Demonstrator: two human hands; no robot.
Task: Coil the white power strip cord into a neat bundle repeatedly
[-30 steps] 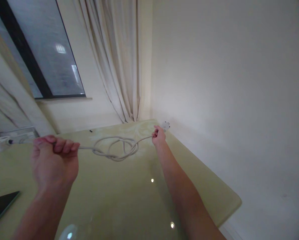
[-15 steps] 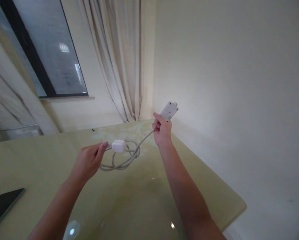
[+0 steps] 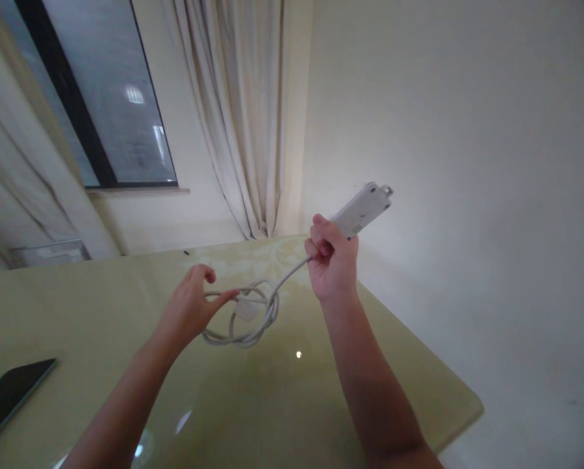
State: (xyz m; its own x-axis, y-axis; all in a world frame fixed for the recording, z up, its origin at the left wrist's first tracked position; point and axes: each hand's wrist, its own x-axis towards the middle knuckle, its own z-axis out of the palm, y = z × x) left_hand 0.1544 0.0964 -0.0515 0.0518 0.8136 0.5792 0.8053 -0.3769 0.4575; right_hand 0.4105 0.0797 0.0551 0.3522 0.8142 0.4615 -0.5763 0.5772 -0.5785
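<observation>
My right hand [image 3: 334,264] is wrapped round the near end of a white power strip [image 3: 363,212], which slants up and to the right with its underside showing. From below that fist a grey-white power cord [image 3: 252,337] runs left into loose, tangled loops above the table. A white plug [image 3: 247,310] hangs among the loops. My left hand [image 3: 188,309] is at the left side of the coil, its thumb and fingers spread apart. The thumb reaches to the cord just above the plug; whether it touches cannot be told.
The glossy yellow-green table [image 3: 252,397] ends at a wall [image 3: 443,195] on the right. A dark flat device [image 3: 13,397] lies at the left edge. Near the back edge is a small black object [image 3: 187,253]. Curtains [image 3: 243,117] and a window stand behind.
My right hand has risen to the right with the power strip, showing more of it. My left fingers have parted and let go by the plug, which has dropped slightly into the loops.
</observation>
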